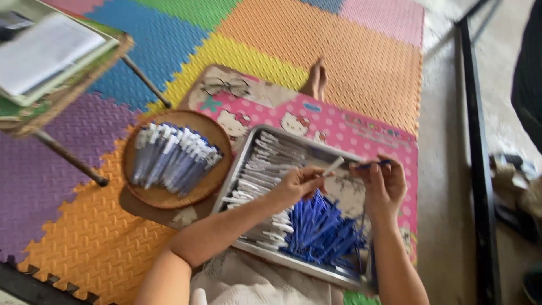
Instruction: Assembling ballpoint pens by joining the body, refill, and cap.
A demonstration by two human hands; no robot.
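— So, left hand [297, 184]?

— Closed on a white pen barrel [333, 166], pinched between thumb and fingertips, tip slanting up and to the right. Hovering over the middle of the metal tray [293, 261].

— And right hand [383, 183]?

— Curled around a thin blue pen part [374, 165], held roughly level, pointing left toward the white barrel. Close to it, but a small gap between the two pieces.

— Inside the tray?

— Two heaps. White barrels [257, 169] stacked in rows along the left side, blue parts [322, 229] piled loose at the right and near end. Sitting just under both hands.

— Under the tray?

— Pink dotted board [339, 125] with cartoon cat pictures, lying flat on the foam floor mat [339, 51]. Pair of glasses [226, 86] resting on the board's far left corner.

— Left of the tray?

— Round woven basket [169, 197], touching or nearly touching the tray's edge. Filled with finished pens [172, 155], white with blue, lying side by side.

— Anything else around?

— Foot [316, 79] poking out beyond the board's far edge, on the orange tile. Small woven stool [65, 85] at top left with white papers [42, 53] on it, legs standing on the purple and blue tiles. Dark metal bar [474, 141] running along the right, past the mat, on bare concrete.

— Lap?

— Pale lacy cloth [254, 282] at the bottom, just below the tray's near rim.
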